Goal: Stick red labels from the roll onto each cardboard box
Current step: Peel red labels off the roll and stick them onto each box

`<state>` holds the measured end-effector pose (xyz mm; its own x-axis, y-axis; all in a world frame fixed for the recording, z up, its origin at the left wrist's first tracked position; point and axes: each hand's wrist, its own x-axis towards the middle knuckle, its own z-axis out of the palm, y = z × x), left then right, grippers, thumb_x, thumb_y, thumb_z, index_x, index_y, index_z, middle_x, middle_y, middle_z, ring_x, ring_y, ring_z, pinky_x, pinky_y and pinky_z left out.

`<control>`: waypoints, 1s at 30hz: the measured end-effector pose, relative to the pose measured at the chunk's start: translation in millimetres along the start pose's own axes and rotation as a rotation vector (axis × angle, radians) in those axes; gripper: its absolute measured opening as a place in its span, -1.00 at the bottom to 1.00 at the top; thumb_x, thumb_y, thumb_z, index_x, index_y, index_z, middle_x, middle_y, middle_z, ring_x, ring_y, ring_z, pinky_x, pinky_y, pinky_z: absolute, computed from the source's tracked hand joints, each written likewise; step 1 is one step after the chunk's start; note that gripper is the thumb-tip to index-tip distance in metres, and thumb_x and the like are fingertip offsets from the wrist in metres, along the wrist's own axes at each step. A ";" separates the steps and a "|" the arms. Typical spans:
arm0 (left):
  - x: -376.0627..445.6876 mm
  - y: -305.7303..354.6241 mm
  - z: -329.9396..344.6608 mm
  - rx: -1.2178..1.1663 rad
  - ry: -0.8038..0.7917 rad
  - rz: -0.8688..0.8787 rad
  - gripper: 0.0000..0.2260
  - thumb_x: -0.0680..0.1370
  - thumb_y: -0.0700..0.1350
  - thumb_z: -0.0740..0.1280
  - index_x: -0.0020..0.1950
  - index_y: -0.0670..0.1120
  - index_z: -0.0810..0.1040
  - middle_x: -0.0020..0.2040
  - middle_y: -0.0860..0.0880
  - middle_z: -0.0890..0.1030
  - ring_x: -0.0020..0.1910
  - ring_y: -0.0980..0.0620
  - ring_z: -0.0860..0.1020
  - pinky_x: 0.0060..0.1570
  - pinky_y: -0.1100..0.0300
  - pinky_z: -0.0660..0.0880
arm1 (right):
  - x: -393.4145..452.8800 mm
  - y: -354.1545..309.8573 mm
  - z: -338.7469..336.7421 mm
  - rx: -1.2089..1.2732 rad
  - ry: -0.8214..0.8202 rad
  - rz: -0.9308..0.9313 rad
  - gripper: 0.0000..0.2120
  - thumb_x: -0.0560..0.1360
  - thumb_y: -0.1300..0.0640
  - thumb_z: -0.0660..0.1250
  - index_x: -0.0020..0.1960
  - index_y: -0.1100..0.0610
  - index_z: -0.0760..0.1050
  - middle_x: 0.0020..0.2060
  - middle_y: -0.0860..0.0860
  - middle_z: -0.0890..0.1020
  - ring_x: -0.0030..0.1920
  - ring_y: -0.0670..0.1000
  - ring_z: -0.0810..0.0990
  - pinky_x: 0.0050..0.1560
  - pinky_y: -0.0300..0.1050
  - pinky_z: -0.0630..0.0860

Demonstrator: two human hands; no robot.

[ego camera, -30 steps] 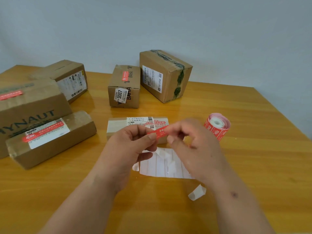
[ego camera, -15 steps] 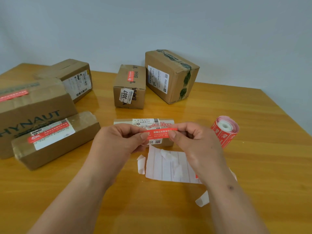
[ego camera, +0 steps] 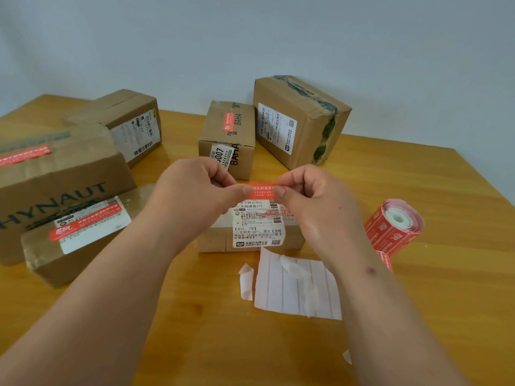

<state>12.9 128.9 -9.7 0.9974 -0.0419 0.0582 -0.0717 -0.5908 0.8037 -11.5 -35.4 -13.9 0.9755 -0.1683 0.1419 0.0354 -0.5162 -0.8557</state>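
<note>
Six closed cardboard boxes stand on the wooden table (ego camera: 418, 316); what is inside cannot be seen. The red label (ego camera: 260, 188) is a narrow strip with white print, stretched flat above the small box (ego camera: 217, 240) in the middle of the table. The left hand (ego camera: 195, 193) pinches its left end, the right hand (ego camera: 312, 201) pinches its right end, other fingers curled. The label roll (ego camera: 395, 227) lies near the right edge.
</note>
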 end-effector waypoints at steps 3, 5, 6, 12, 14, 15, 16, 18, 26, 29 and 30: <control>10.1 -0.6 4.9 0.140 0.006 0.012 -0.76 0.44 0.13 0.45 -0.24 -0.02 0.56 -0.30 -0.01 0.62 -0.25 0.01 0.60 -0.21 0.05 0.60 | 4.4 3.3 6.9 -0.086 0.006 -0.029 -0.91 0.54 0.07 0.34 -0.14 -0.08 0.50 -0.23 -0.13 0.61 -0.20 -0.15 0.57 -0.26 -0.30 0.51; 15.5 -1.8 8.1 0.171 -0.003 0.017 -0.75 0.46 0.13 0.42 -0.24 -0.03 0.56 -0.29 0.00 0.63 -0.25 0.02 0.60 -0.18 0.02 0.61 | 7.0 7.0 12.7 -0.181 0.037 -0.061 -0.88 0.55 0.04 0.31 -0.16 -0.12 0.47 -0.18 -0.21 0.56 -0.12 -0.17 0.54 -0.04 -0.10 0.53; 17.9 -2.7 9.4 0.177 -0.004 0.016 -0.76 0.47 0.12 0.42 -0.24 -0.03 0.56 -0.29 0.01 0.64 -0.25 0.03 0.60 -0.17 0.01 0.61 | 8.3 7.2 15.0 -0.213 0.061 -0.075 -0.86 0.54 0.03 0.32 -0.17 -0.15 0.45 -0.10 -0.25 0.50 -0.03 -0.18 0.51 0.06 -0.02 0.51; 21.5 -6.9 7.9 0.070 -0.072 -0.005 -0.88 0.49 0.08 0.43 -0.04 0.08 0.59 -0.31 0.08 0.65 -0.29 0.16 0.60 -0.27 0.24 0.53 | 13.0 5.7 12.8 -0.198 0.050 -0.084 -0.85 0.56 0.04 0.30 -0.17 -0.12 0.42 -0.17 -0.18 0.54 -0.14 -0.16 0.55 -0.18 -0.21 0.57; 21.0 -8.0 6.5 0.054 -0.117 -0.019 -0.88 0.50 0.06 0.42 0.01 0.10 0.62 -0.30 0.08 0.65 -0.30 0.17 0.59 -0.27 0.25 0.52 | 11.6 4.8 11.4 -0.159 0.025 -0.075 -0.86 0.56 0.05 0.30 -0.16 -0.11 0.43 -0.23 -0.15 0.57 -0.20 -0.17 0.57 -0.29 -0.29 0.55; 21.2 -7.7 6.3 0.082 -0.124 -0.013 -0.90 0.50 0.06 0.41 -0.09 0.06 0.63 -0.31 0.08 0.64 -0.30 0.16 0.58 -0.27 0.23 0.54 | 11.1 5.1 11.8 -0.152 0.020 -0.076 -0.85 0.55 0.05 0.31 -0.17 -0.12 0.43 -0.23 -0.15 0.58 -0.20 -0.17 0.58 -0.29 -0.29 0.55; 21.2 -6.8 6.9 0.141 -0.131 0.002 -0.86 0.51 0.07 0.40 -0.17 0.04 0.61 -0.31 0.07 0.63 -0.29 0.14 0.57 -0.26 0.21 0.55 | 10.6 5.4 12.6 -0.157 0.016 -0.078 -0.85 0.55 0.05 0.32 -0.18 -0.12 0.43 -0.24 -0.15 0.59 -0.19 -0.16 0.59 -0.29 -0.27 0.56; 21.8 -4.4 8.7 0.263 -0.138 0.017 -0.80 0.52 0.09 0.37 -0.24 0.03 0.57 -0.31 0.05 0.63 -0.29 0.10 0.58 -0.23 0.14 0.59 | 10.3 6.6 14.7 -0.167 0.015 -0.083 -0.85 0.55 0.07 0.32 -0.17 -0.13 0.45 -0.25 -0.13 0.60 -0.20 -0.13 0.61 -0.28 -0.18 0.59; 22.9 -6.0 1.5 -0.002 -0.218 -0.173 -0.92 0.54 -0.14 0.39 -0.13 -0.10 0.65 -0.32 -0.03 0.68 -0.42 0.15 0.58 -0.42 0.34 0.55 | 14.4 14.4 16.5 -0.182 0.005 -0.006 -0.94 0.56 0.06 0.31 -0.08 -0.08 0.50 -0.24 -0.15 0.59 -0.20 -0.17 0.59 -0.28 -0.20 0.58; 24.1 -8.5 0.9 0.038 -0.215 -0.152 -0.92 0.56 -0.17 0.36 -0.11 -0.08 0.64 -0.31 -0.02 0.69 -0.41 0.15 0.60 -0.36 0.30 0.59 | 16.4 16.7 18.6 -0.240 -0.032 0.005 -0.95 0.56 0.05 0.30 -0.06 -0.08 0.51 -0.23 -0.16 0.58 -0.21 -0.17 0.57 -0.35 -0.28 0.47; 24.9 -9.2 2.6 0.090 -0.215 -0.135 -0.90 0.56 -0.16 0.35 -0.13 -0.07 0.63 -0.32 0.00 0.69 -0.40 0.14 0.61 -0.29 0.25 0.62 | 17.0 17.4 19.6 -0.276 -0.037 0.002 -0.95 0.56 0.04 0.29 -0.06 -0.08 0.51 -0.24 -0.16 0.57 -0.21 -0.17 0.56 -0.35 -0.29 0.44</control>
<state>38.4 131.2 -17.3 0.9760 -0.1223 -0.1804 0.0525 -0.6716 0.7390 9.9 -30.8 -36.1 0.9829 -0.1414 0.1175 -0.0223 -0.7261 -0.6872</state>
